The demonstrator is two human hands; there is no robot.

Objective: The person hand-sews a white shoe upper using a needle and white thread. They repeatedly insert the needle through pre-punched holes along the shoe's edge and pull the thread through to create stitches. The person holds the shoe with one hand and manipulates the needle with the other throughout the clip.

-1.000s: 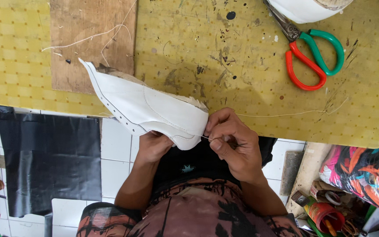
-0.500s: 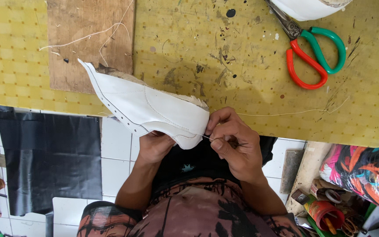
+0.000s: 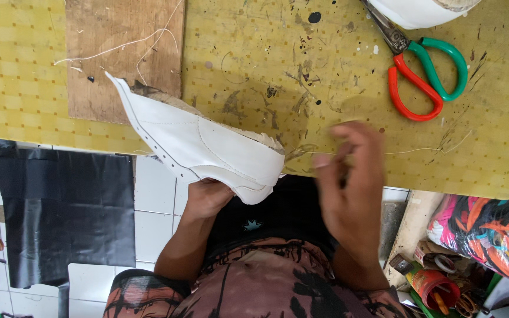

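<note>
Two hands work — the left hand grips the white shoe at the yellow table edge, the blurry right hand pinches thread — best pulled gently, straight.

I saw a stained yellow table with a wooden board at its far left, over white floor tiles and a black sheet lying left.
</note>
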